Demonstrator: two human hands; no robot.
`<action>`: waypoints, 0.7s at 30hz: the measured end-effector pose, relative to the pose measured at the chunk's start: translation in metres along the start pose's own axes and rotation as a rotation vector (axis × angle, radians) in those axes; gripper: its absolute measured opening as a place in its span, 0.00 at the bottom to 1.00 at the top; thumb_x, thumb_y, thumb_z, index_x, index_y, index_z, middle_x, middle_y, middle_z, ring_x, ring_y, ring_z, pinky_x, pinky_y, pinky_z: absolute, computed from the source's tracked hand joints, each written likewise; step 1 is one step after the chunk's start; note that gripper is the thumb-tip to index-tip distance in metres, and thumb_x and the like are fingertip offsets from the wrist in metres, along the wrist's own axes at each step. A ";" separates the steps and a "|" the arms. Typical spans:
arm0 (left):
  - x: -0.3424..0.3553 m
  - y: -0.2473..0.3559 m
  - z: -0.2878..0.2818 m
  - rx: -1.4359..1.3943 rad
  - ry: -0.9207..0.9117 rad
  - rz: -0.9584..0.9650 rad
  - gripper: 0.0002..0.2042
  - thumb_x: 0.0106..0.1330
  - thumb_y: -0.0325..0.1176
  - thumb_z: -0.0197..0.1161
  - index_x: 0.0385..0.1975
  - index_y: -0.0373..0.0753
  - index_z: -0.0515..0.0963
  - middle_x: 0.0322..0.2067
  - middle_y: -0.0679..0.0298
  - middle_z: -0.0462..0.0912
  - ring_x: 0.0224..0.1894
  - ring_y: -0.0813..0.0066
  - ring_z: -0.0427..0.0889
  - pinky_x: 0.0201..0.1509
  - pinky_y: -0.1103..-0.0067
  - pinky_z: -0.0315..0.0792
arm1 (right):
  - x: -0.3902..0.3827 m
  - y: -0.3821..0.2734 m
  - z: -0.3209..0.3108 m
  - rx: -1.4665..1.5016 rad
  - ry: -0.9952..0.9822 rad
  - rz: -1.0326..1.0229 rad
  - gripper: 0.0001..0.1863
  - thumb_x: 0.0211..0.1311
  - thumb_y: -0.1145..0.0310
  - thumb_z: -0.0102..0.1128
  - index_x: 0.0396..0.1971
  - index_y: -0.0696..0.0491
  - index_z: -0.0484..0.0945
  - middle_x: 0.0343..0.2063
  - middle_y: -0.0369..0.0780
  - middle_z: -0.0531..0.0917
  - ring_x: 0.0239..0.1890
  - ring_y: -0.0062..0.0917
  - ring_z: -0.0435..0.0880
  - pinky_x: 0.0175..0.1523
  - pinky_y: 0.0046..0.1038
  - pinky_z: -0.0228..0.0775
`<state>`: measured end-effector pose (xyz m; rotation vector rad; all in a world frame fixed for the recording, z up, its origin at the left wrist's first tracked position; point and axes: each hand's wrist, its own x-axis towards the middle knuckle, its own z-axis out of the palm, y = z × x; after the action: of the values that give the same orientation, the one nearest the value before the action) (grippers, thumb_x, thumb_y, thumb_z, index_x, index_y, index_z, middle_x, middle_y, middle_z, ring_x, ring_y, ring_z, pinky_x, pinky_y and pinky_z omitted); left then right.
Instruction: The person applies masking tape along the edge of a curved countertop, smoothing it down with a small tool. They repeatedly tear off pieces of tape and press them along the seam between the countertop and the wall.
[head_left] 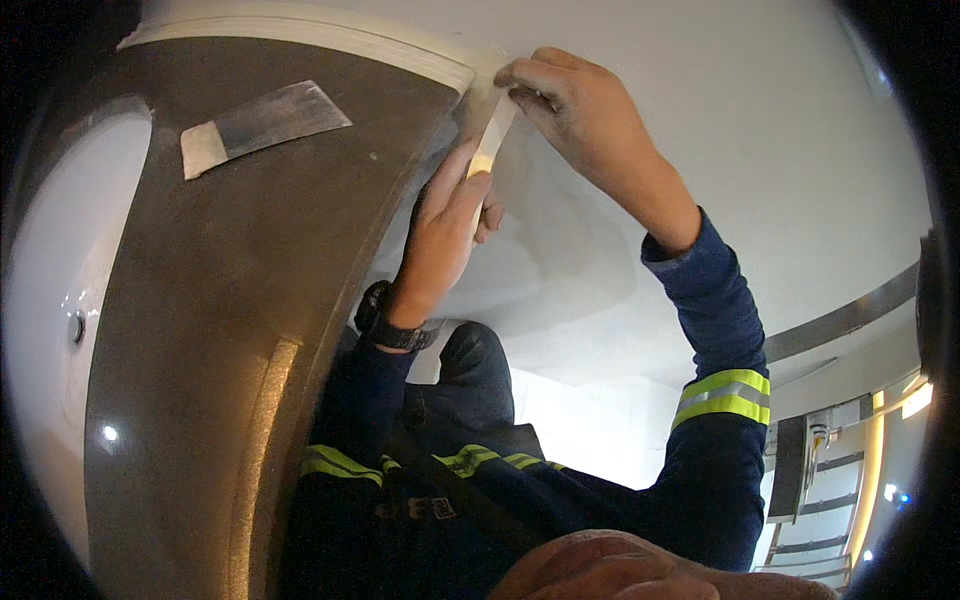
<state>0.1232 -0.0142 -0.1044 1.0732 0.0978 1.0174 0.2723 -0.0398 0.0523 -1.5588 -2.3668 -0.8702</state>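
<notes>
I see my left hand [445,235] pinching the lower end of a pale cream strip of masking tape [490,140], fingers closed on it. My right hand [580,115] presses the strip's upper end against the white wall [760,150], fingertips together on it, right at the corner of the dark brown stone countertop [260,260]. The strip's long axis runs steeply up from left grip to right, both hands about equally near. It seems partly stuck already, though I can't be sure. A flat metal scraper [265,125] lies well apart on the countertop.
</notes>
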 end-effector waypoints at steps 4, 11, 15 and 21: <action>0.005 -0.001 -0.001 0.134 0.039 0.107 0.21 0.80 0.33 0.49 0.69 0.36 0.72 0.25 0.68 0.72 0.27 0.82 0.70 0.31 0.82 0.66 | 0.008 0.004 0.021 -0.066 0.211 -0.050 0.08 0.63 0.72 0.64 0.42 0.52 0.81 0.40 0.43 0.85 0.45 0.43 0.84 0.49 0.43 0.78; -0.001 -0.001 -0.022 0.344 0.004 -0.019 0.20 0.79 0.32 0.47 0.66 0.37 0.75 0.25 0.68 0.73 0.27 0.81 0.72 0.32 0.81 0.69 | 0.010 -0.004 0.017 -0.091 0.178 0.002 0.12 0.64 0.74 0.67 0.46 0.53 0.78 0.38 0.41 0.86 0.42 0.40 0.85 0.47 0.38 0.79; 0.013 -0.009 -0.017 0.258 0.038 -0.021 0.18 0.78 0.32 0.48 0.61 0.36 0.78 0.24 0.67 0.75 0.25 0.81 0.74 0.28 0.79 0.69 | 0.008 0.010 0.022 -0.181 0.267 -0.175 0.11 0.64 0.74 0.68 0.45 0.52 0.79 0.38 0.41 0.85 0.40 0.39 0.85 0.44 0.37 0.79; 0.031 -0.017 -0.005 0.275 0.045 0.064 0.15 0.76 0.35 0.50 0.54 0.36 0.80 0.21 0.65 0.74 0.23 0.79 0.73 0.26 0.80 0.67 | 0.014 0.004 0.020 -0.174 0.272 -0.072 0.10 0.62 0.73 0.69 0.42 0.52 0.80 0.38 0.40 0.86 0.39 0.37 0.86 0.42 0.37 0.79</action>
<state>0.1495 0.0104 -0.1077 1.3096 0.2465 1.1073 0.2728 -0.0171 0.0435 -1.3189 -2.2142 -1.2473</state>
